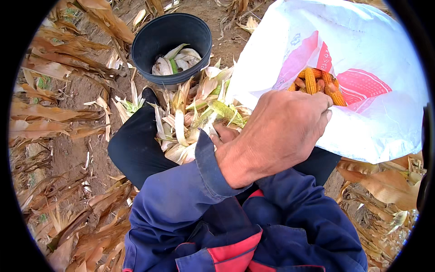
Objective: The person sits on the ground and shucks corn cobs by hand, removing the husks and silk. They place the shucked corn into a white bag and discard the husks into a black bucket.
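Observation:
My left hand (277,136) reaches across to the right, over the near lip of a white woven sack (367,136). Its fingers curl downward with the back of the hand toward me, so what they hold is hidden. Husked yellow corn ears (311,81) lie inside the sack, just beyond those fingers. Beneath the left wrist, my right hand (226,133) shows only in part, low among pale corn husks (180,125) between my legs. Whether it grips a husk is hidden by the left arm.
A black plastic bucket (171,80) with several ears still in husk (178,61) stands ahead on bare soil (231,44). Dry corn stalks and leaves (61,115) cover the ground at left; more leaves (384,183) lie at right. My bent left knee (132,146) borders the husk pile.

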The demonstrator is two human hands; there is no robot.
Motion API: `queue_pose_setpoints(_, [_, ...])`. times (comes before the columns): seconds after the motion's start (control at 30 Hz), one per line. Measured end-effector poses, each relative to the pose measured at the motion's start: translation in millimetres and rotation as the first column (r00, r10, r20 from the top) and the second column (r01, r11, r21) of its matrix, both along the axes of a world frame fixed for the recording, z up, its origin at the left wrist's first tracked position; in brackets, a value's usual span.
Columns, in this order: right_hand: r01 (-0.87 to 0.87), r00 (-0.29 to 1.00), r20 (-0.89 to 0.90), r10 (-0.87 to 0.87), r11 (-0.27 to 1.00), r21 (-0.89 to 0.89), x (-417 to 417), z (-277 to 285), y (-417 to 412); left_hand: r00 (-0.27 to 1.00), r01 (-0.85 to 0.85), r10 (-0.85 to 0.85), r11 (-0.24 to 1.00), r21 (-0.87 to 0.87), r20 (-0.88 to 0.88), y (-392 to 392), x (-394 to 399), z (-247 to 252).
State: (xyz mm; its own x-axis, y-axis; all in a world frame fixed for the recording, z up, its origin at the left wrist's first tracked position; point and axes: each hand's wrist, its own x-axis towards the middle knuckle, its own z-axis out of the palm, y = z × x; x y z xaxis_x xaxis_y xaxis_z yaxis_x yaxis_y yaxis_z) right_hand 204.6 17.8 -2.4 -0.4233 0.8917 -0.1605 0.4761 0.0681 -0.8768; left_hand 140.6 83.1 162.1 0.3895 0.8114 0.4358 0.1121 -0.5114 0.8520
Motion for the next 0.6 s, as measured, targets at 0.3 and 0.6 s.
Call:
queue_pose_setpoints(0.3, [0.216, 0.976, -0.077, -0.205, 0.954, 0.206, -31.2, 8.6, 62.3, 0.829, -0.525, 0.545, 0.835, 0.165, -0.122, -6.7, -113.7, -89.0])
queue_pose_setpoints(0.6, [0.574, 0.654, -0.446, -0.611, 0.785, -0.234, -133.7, 22.4, 222.6, 0.292, -0.408, 0.379, 0.88, 0.244, -0.878, 82.3, -179.3, -226.8])
